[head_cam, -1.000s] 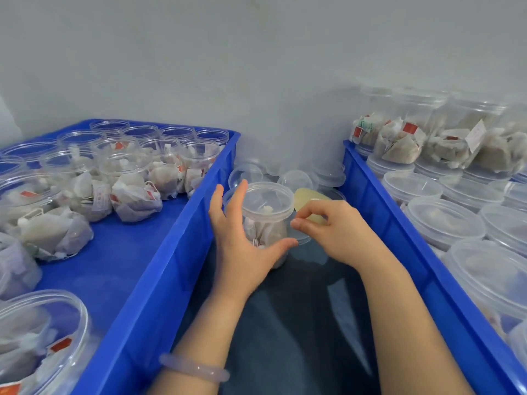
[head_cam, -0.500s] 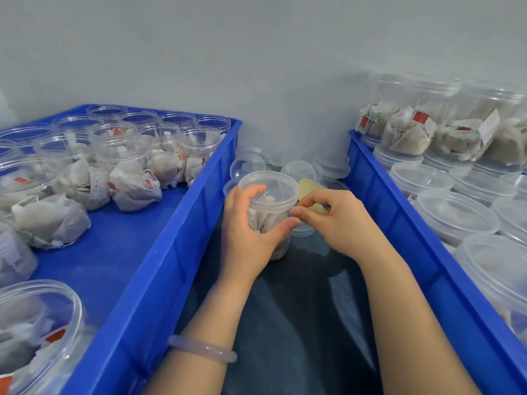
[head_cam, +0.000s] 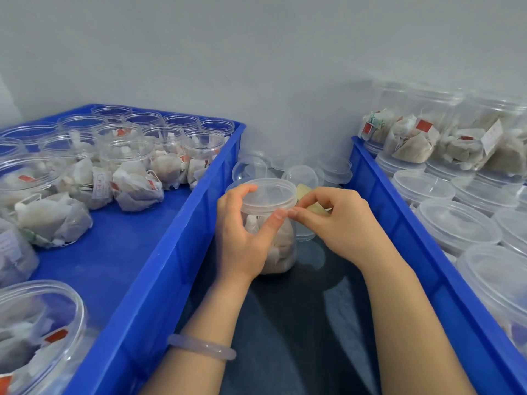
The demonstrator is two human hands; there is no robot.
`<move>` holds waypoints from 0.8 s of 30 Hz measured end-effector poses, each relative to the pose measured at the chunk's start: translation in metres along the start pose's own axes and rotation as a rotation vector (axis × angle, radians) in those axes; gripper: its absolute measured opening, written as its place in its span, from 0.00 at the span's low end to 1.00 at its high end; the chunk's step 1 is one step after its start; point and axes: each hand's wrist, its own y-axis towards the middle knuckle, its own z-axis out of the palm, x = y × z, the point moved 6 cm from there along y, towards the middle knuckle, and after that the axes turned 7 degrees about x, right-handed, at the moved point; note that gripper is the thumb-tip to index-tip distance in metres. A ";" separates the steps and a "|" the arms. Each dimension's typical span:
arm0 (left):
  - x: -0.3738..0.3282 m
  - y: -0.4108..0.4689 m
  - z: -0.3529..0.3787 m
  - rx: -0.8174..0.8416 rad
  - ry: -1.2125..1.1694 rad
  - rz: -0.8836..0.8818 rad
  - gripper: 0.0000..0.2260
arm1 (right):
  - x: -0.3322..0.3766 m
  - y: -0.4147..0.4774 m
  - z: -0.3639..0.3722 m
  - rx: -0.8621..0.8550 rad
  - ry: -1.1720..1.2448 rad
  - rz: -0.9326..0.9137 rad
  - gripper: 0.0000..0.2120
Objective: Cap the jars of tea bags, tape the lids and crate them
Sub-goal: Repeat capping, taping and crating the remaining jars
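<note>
Head view: left hand grips the jar of tea bags, upright on the dark desk between left crate and right crate. Right hand pinches the rim of its lid.

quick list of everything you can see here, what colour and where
left crate: one, blue, left
right crate: one, blue, right
open jars: many, clear, tea bags inside, in left crate
capped jars: many, clear, in right crate
held jar: one, clear, between the crates
lid: one, clear, on held jar
loose lids: several, clear, by the wall
flat piece: one, pale yellow, behind held jar
bracelet: one, pale, left wrist
left grip: one, grips held jar
right grip: one, pinches at lid's rim
</note>
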 end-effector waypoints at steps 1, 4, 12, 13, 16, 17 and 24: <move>0.001 0.000 -0.002 -0.011 -0.063 -0.013 0.20 | 0.004 -0.001 -0.001 0.007 -0.013 -0.016 0.08; 0.000 -0.001 -0.005 -0.034 -0.177 -0.033 0.19 | 0.016 -0.004 -0.004 0.092 -0.067 -0.051 0.05; -0.008 -0.002 -0.003 0.077 -0.294 -0.035 0.17 | 0.006 -0.013 -0.024 0.108 -0.036 0.074 0.23; -0.009 -0.002 -0.001 0.104 -0.320 -0.024 0.18 | 0.004 -0.014 -0.027 0.105 -0.034 0.094 0.26; -0.013 -0.004 0.003 0.159 -0.366 -0.002 0.17 | 0.001 -0.017 -0.029 0.142 -0.026 0.138 0.27; -0.014 -0.004 0.004 0.171 -0.379 0.000 0.17 | 0.000 -0.017 -0.028 0.154 -0.025 0.148 0.27; -0.012 -0.005 0.003 0.298 -0.443 -0.015 0.21 | -0.007 -0.018 -0.022 0.244 -0.024 0.172 0.28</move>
